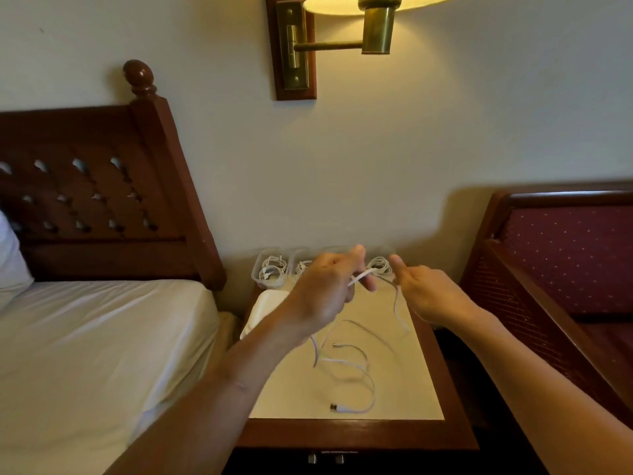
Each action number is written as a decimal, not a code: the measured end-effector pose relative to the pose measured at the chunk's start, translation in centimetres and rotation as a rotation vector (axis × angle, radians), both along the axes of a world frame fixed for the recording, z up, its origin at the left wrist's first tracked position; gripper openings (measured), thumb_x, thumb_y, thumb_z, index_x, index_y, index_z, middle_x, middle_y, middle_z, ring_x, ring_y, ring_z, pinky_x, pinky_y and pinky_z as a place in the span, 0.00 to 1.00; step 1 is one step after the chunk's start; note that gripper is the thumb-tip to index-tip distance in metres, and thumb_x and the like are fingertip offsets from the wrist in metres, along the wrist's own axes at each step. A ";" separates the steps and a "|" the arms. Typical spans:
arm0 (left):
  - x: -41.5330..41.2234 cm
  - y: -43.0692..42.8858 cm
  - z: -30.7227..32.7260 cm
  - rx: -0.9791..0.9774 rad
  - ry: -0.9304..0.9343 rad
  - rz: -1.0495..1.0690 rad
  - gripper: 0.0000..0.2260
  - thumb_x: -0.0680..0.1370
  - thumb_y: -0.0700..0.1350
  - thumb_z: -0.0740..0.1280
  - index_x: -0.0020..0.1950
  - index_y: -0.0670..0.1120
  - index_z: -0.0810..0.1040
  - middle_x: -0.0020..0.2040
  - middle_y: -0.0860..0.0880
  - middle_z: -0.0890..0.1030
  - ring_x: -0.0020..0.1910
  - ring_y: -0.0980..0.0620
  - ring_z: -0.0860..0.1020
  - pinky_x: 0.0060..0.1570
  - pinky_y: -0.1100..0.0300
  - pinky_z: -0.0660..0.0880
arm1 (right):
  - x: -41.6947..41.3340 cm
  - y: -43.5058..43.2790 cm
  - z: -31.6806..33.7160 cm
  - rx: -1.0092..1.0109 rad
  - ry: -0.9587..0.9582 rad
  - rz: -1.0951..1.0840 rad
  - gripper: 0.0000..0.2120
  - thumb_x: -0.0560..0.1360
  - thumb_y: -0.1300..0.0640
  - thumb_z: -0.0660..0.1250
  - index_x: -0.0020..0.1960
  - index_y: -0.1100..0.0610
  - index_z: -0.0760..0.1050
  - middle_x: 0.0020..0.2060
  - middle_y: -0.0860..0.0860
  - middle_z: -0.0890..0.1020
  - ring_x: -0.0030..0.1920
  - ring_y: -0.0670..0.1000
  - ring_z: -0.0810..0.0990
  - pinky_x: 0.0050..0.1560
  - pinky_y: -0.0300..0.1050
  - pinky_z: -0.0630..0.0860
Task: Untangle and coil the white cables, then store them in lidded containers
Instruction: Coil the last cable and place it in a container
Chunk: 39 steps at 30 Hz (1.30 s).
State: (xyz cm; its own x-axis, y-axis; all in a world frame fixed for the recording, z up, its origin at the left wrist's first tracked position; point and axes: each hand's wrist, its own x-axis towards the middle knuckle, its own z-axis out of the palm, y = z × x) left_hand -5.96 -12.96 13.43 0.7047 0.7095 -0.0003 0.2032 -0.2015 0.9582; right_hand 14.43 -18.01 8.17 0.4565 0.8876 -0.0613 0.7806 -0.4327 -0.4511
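Bedside counter: far containers already hold coils (lids unseen); left hand and right hand both pinch the loose cable, uncoiled.

Open air above the nightstand, from its near edge up to the two hands. Front half of the top crossed by loose cable loops, with a plug end lying near the front edge. Back edge blocked by a row of clear tubs against the wall, coils inside. Left rear corner taken by white lids. Left hand and right hand raised over the back half, with a narrow gap between them bridged by a hanging strand. Left side hemmed by the bed and headboard post, right side by a chair. Overhead, a wall lamp, well above.
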 end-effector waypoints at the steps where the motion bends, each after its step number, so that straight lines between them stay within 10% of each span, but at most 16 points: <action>1: -0.1 0.5 1.4 -0.009 0.038 -0.023 0.16 0.84 0.49 0.62 0.44 0.42 0.82 0.27 0.52 0.62 0.26 0.52 0.57 0.25 0.63 0.53 | -0.3 -0.6 0.1 0.077 -0.034 -0.016 0.20 0.87 0.45 0.47 0.72 0.43 0.70 0.60 0.57 0.77 0.65 0.61 0.72 0.61 0.55 0.73; 6: 0.8 1.4 4.8 -0.022 0.200 -0.183 0.11 0.81 0.41 0.64 0.51 0.35 0.83 0.29 0.52 0.62 0.28 0.52 0.56 0.28 0.61 0.53 | -2.8 -3.0 0.7 0.662 0.304 0.391 0.13 0.81 0.59 0.64 0.63 0.49 0.79 0.57 0.43 0.80 0.61 0.45 0.76 0.62 0.40 0.70; 11: -0.4 2.8 4.0 -0.058 0.224 -0.269 0.15 0.83 0.47 0.67 0.53 0.34 0.83 0.30 0.49 0.67 0.27 0.49 0.68 0.31 0.59 0.66 | -1.6 -1.7 -1.5 0.825 0.388 0.002 0.15 0.84 0.66 0.60 0.46 0.52 0.81 0.31 0.47 0.77 0.30 0.44 0.71 0.34 0.40 0.68; 15: -3.4 3.6 1.7 -0.237 0.072 -0.336 0.13 0.84 0.44 0.65 0.57 0.34 0.81 0.31 0.46 0.68 0.30 0.45 0.74 0.37 0.55 0.74 | 1.7 -1.0 -3.1 0.687 0.335 -0.250 0.14 0.86 0.59 0.59 0.49 0.55 0.82 0.35 0.50 0.82 0.34 0.47 0.77 0.35 0.44 0.71; 20: -2.6 2.6 0.0 -0.318 -0.060 -0.256 0.12 0.86 0.45 0.62 0.57 0.39 0.81 0.31 0.49 0.62 0.25 0.54 0.59 0.27 0.60 0.58 | -1.1 -1.3 -3.6 0.624 0.017 0.021 0.31 0.78 0.61 0.71 0.78 0.55 0.64 0.72 0.51 0.72 0.71 0.53 0.69 0.72 0.52 0.67; 26: -2.5 2.8 1.4 -0.318 -0.064 -0.270 0.14 0.85 0.46 0.63 0.58 0.38 0.82 0.32 0.48 0.60 0.25 0.52 0.60 0.27 0.61 0.57 | -2.1 -0.4 -2.5 0.750 -0.011 0.087 0.06 0.83 0.58 0.63 0.54 0.49 0.76 0.43 0.44 0.78 0.48 0.54 0.76 0.53 0.60 0.75; 30: -3.5 2.8 0.3 -0.340 0.009 -0.295 0.13 0.85 0.43 0.63 0.61 0.36 0.81 0.32 0.47 0.64 0.25 0.52 0.65 0.26 0.61 0.61 | 0.1 -0.2 -2.7 0.472 0.018 -0.192 0.04 0.83 0.58 0.62 0.54 0.50 0.74 0.47 0.49 0.77 0.57 0.59 0.75 0.60 0.61 0.73; 33: -2.7 2.4 -0.3 -0.386 0.002 -0.276 0.10 0.85 0.42 0.63 0.59 0.38 0.81 0.32 0.48 0.63 0.22 0.55 0.62 0.23 0.64 0.59 | -1.5 -0.7 -2.8 0.623 -0.064 0.061 0.22 0.77 0.64 0.67 0.70 0.56 0.72 0.66 0.53 0.76 0.68 0.56 0.71 0.70 0.54 0.69; 36: -1.9 1.9 0.1 -0.373 0.009 -0.281 0.11 0.86 0.43 0.62 0.56 0.40 0.82 0.31 0.48 0.61 0.22 0.55 0.61 0.22 0.64 0.58 | -3.3 -0.9 -2.7 0.712 -0.233 0.421 0.12 0.80 0.63 0.62 0.60 0.56 0.78 0.52 0.49 0.82 0.54 0.52 0.78 0.64 0.52 0.73; 39: -2.3 1.8 0.5 -0.373 0.022 -0.265 0.11 0.86 0.45 0.62 0.52 0.40 0.81 0.30 0.48 0.59 0.22 0.54 0.60 0.23 0.64 0.57 | -1.4 0.0 -2.6 0.702 -0.234 0.228 0.14 0.73 0.65 0.58 0.50 0.54 0.80 0.37 0.46 0.80 0.43 0.54 0.77 0.53 0.58 0.75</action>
